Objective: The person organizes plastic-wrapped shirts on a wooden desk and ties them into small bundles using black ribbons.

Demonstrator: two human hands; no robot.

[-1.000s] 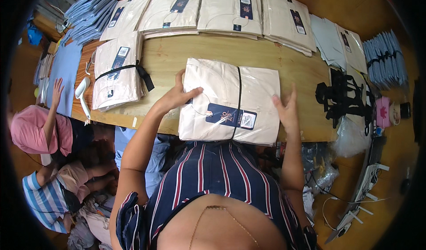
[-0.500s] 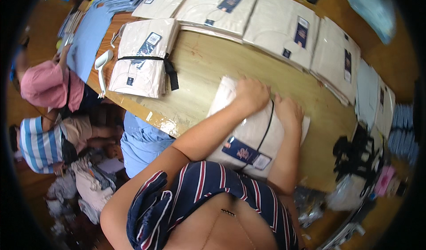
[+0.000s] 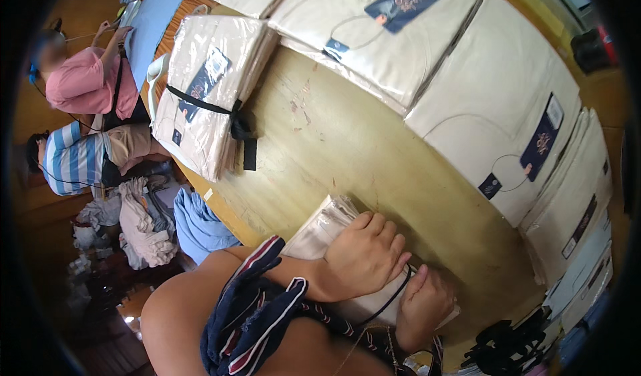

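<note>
— Cream shirts in clear bags, is that what the person is tying?

— Yes. One stack (image 3: 320, 232) sits at the near edge of the wooden tabletop (image 3: 347, 142), and both hands are pressed on it. The left hand (image 3: 364, 256) lies flat on top, fingers curled over a black strap (image 3: 390, 299). The right hand (image 3: 427, 302) is just beside it, pinching that strap, I think, though the arm hides part of it.

— So how far along?

— I'd judge midway: the strap runs across the stack but no knot shows. A tied bundle (image 3: 207, 95) at the left edge already has its black bow. Loose stacks (image 3: 467, 62) along the far edge have no strap.
</note>
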